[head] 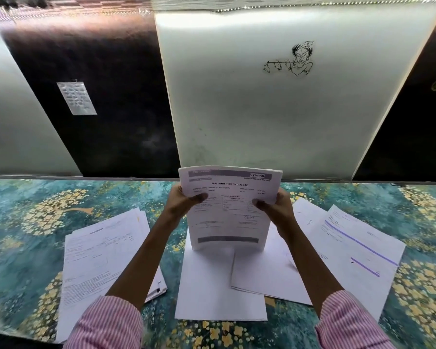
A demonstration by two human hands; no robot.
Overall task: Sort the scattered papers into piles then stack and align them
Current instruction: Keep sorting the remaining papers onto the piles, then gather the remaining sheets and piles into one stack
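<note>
Pink-and-white striped sleeves (111,323) cover both upper forearms.

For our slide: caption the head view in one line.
Both hands hold a paper stack upright above scattered papers.

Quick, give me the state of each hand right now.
Left hand: closed on the left edge of the upright sheaf of papers.
Right hand: closed on the right edge of the same sheaf.

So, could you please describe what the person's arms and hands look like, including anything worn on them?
Both hands are bare: the left hand and right hand show no gloves, rings or watch. The forearms are uncovered. Pink-and-white striped shirt sleeves, the left sleeve and right sleeve, are pushed up towards the elbows.
</note>
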